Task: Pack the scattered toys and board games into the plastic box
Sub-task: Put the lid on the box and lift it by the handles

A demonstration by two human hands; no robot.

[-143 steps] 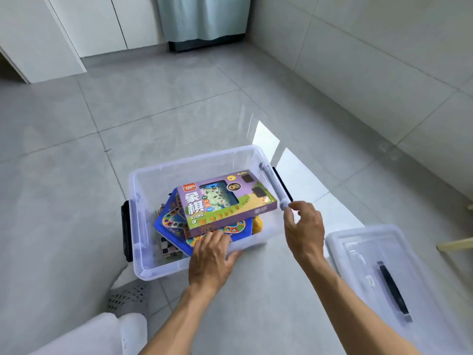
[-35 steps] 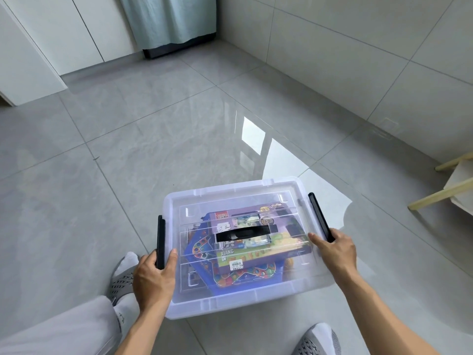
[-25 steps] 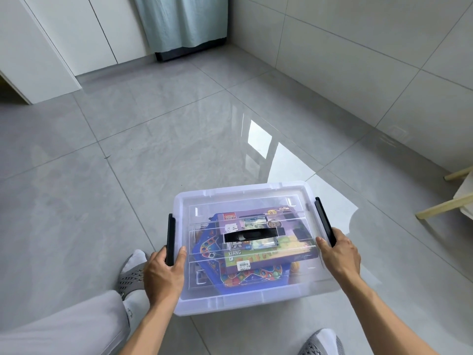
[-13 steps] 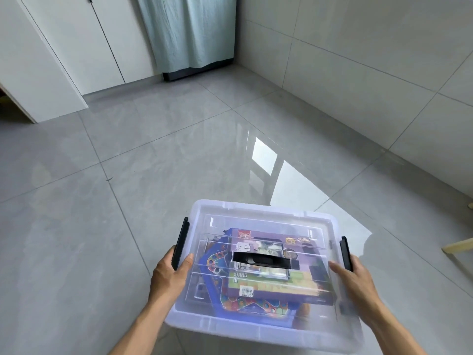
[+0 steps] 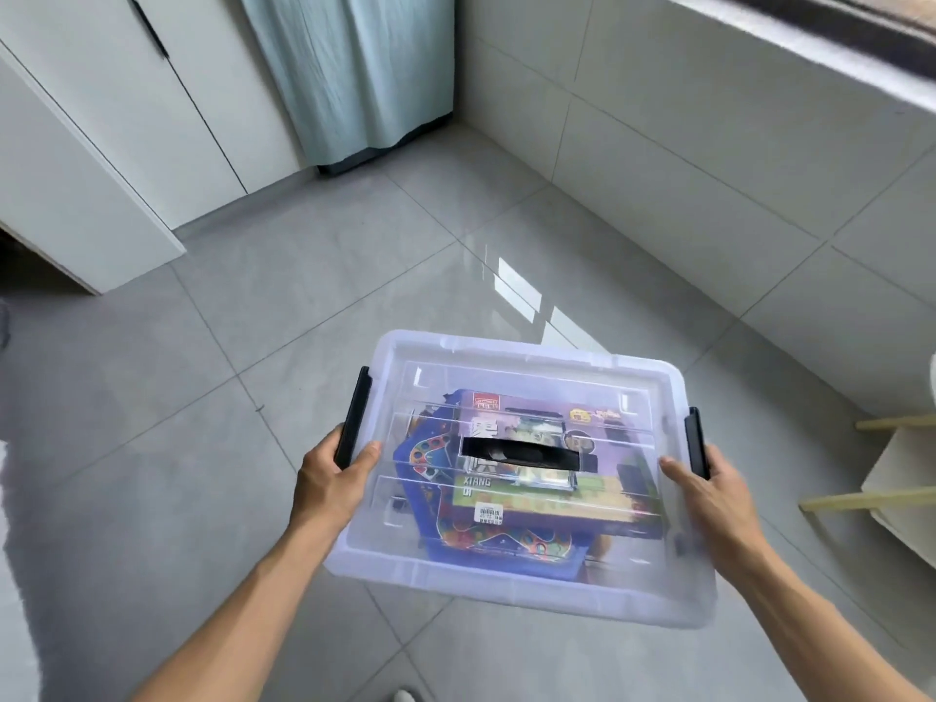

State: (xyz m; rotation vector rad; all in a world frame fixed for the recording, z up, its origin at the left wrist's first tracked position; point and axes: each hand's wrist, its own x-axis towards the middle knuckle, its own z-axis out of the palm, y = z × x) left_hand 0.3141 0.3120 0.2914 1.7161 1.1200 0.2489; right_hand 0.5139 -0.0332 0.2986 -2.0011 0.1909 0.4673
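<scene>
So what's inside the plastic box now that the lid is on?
Through the clear lid of the plastic box: a purple-green game box on top of a blue game board. Anything beneath them is covered.

Grey tiled floor (image 5: 212, 448), white cabinets (image 5: 116, 119), pale curtain (image 5: 354, 68).

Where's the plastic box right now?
Head view, lower centre: the lidded plastic box is held above the floor between the left hand and right hand, each at a black side latch.
</scene>
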